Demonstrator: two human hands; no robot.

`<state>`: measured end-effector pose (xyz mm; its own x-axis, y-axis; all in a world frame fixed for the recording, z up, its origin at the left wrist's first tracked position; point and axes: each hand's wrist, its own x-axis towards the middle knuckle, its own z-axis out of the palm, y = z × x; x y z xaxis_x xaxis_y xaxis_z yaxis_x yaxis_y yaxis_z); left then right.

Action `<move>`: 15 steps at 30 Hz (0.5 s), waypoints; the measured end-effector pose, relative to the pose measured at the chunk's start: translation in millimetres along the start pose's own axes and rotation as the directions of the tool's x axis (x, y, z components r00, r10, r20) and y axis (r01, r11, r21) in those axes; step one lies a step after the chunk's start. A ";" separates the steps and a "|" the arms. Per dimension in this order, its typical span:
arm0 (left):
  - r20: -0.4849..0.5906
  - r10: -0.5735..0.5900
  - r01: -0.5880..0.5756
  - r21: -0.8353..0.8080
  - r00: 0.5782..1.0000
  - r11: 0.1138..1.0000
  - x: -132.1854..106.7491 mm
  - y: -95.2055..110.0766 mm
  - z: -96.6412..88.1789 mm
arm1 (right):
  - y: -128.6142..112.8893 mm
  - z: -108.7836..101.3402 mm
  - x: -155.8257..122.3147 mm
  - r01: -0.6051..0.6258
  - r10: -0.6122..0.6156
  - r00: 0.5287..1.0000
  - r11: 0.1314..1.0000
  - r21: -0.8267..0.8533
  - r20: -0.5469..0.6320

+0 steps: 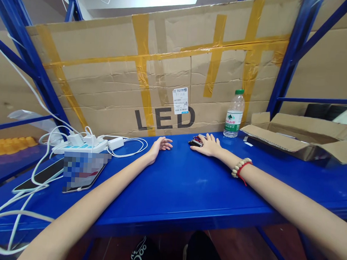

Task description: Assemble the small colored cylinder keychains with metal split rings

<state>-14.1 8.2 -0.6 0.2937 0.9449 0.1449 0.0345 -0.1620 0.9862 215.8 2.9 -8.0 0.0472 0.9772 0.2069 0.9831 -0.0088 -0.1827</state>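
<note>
On the blue shelf top, my right hand is closed around a small dark object with red parts. My thumb is at its near side and the fingers reach over its far side. The palm and fingers hide part of it, so its exact kind does not show. To the left, my left hand rests on its side on the same surface. Its fingers are stretched out and slightly bent, with nothing in them. A beaded bracelet and a red cord circle my right wrist.
A green-capped water bottle stands at the back right, beside an opened cardboard box. At left lie a power strip with white cables, a phone and a tablet-like device. A taped cardboard sheet backs the shelf.
</note>
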 end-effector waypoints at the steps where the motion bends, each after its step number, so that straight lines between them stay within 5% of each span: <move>1: 0.002 0.001 -0.001 0.001 1.000 1.000 -0.1 0.1 0.0 | 3.4 0.5 2.8 0.022 -0.022 1.000 1.000 0.001 0.014; 7: -0.009 0.001 -0.001 -0.009 1.000 1.000 -1.4 1.3 0.7 | 15.0 -1.1 10.8 0.086 -0.086 0.995 0.996 -0.001 0.059; 15: 0.004 0.008 -0.008 0.017 1.000 1.000 -0.3 0.5 -1.0 | 14.3 -0.1 10.3 0.080 -0.081 0.996 0.996 -0.029 -0.025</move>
<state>-15.0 8.1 0.0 0.2975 0.9424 0.1526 0.0487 -0.1747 0.9834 230.4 12.8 -8.3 -0.0280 0.9691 0.2451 0.9885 0.0634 -0.1376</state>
